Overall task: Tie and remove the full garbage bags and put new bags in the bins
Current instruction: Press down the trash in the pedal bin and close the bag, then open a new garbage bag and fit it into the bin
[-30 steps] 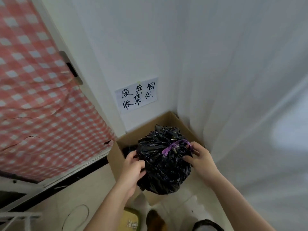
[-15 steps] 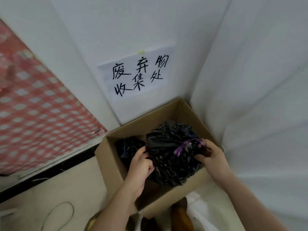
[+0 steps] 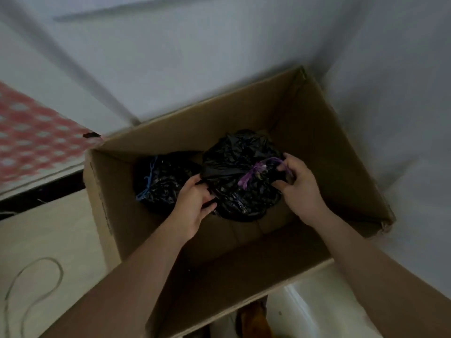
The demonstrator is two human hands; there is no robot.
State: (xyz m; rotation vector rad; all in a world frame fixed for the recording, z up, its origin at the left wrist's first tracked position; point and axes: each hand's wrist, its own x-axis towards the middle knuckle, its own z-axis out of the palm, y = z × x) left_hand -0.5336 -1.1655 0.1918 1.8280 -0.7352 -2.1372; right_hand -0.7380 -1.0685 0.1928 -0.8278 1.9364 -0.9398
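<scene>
Hands have carried the tied black garbage bag (image 3: 241, 176) from above the cardboard box (image 3: 329, 147) down onto the box floor, toward its back wall. Left hand (image 3: 192, 206) grips the bag's near-left side with curled fingers; right hand (image 3: 299, 184) pinches its top beside the purple tie (image 3: 253, 172). A second black bag (image 3: 161, 181), blue-tied, lies just left of it inside the box. Removal of this bag looks nearly finished; letting go likely comes next.
</scene>
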